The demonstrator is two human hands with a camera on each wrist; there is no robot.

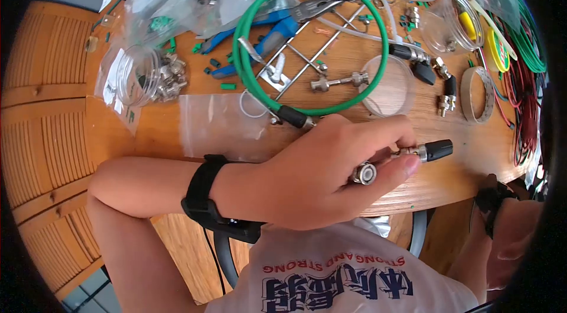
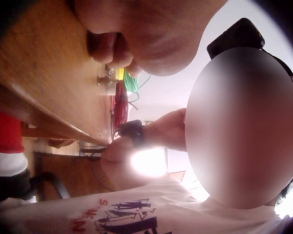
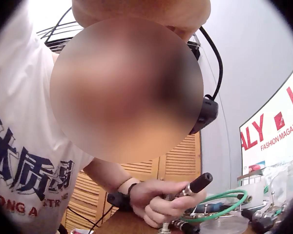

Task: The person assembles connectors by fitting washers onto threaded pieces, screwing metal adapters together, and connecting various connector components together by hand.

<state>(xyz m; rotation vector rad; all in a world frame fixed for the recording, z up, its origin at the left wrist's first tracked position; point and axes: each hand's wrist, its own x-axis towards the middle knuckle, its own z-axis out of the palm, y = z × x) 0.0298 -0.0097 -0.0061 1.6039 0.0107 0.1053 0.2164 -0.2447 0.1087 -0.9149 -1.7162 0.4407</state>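
Observation:
My left hand (image 1: pixel 331 165) pinches a metal connector with a black boot (image 1: pixel 439 150) between thumb and fingers. A second metal connector (image 1: pixel 364 173) lies within the same hand, its round end facing out. In the right wrist view the left hand (image 3: pixel 161 200) grips the black-booted connector (image 3: pixel 200 184) above the table. The left wrist view shows the left hand (image 2: pixel 151 36) with curled fingers. A green cable loop (image 1: pixel 241 65) lies beyond it, one black-booted end by the knuckles. My right hand (image 2: pixel 167 129) is raised beside the head, away from the table, its fingers hidden.
Blue-handled pliers (image 1: pixel 277 35), a metal rack (image 1: pixel 301 56) and a joined metal connector piece (image 1: pixel 339 81) are behind the left hand. A jar (image 1: pixel 139 77) with connectors stands left. On the right are a tape roll (image 1: pixel 475 94), more connectors and red cables (image 1: pixel 525 118).

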